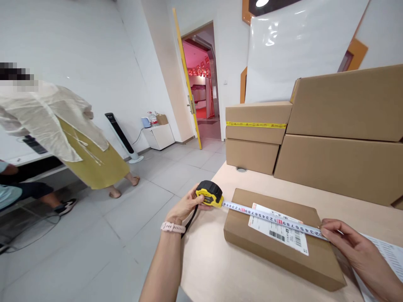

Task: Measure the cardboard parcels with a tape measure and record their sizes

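Note:
My left hand point(189, 204) grips the yellow and black case of a tape measure point(209, 193), just past the left end of a flat brown cardboard box point(267, 252). A white measuring blade point(261, 214) runs from the case across the box's top, over a white shipping label point(297, 240) with barcodes. At the box's right end, my right hand point(352, 247) pinches the blade's end between thumb and fingers. The box lies flat on a pale wooden table point(206, 258). A dark strap hangs from the case by my left wrist.
Larger cardboard boxes point(343, 155) are stacked along the table's far side. A printed sheet point(385, 256) lies partly under my right arm. To the left, a person point(59, 121) stands and another sits, partly in view. A yellow-edged door point(189, 84) stands open behind.

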A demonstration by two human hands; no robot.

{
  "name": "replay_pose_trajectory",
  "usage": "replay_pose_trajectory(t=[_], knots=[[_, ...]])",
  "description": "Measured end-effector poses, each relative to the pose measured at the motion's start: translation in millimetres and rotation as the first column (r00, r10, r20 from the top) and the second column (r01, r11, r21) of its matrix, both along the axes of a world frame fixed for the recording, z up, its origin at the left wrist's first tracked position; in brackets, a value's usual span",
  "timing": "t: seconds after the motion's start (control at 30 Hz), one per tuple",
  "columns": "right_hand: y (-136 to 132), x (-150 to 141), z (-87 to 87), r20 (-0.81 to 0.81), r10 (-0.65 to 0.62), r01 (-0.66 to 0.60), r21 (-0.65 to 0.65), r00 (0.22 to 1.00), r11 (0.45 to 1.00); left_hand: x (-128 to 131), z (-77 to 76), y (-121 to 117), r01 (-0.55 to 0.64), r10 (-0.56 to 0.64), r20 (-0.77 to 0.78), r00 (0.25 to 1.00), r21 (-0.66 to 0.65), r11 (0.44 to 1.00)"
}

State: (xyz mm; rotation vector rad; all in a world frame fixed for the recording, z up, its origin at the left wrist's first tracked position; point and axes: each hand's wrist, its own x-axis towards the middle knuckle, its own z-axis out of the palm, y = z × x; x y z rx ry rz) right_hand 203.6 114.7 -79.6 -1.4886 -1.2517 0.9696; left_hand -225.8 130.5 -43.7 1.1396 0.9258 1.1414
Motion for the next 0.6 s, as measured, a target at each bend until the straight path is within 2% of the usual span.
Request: replay_pose_trajectory(t=[0.6], knots=[[-0.1,-1.1,1.4,-0.017,-0.022,0.022,-0.018,1.0,1.0,-2.3,-1.2,2.8,0.004,-0.004,-0.044,0.999,0.001,1.0]])
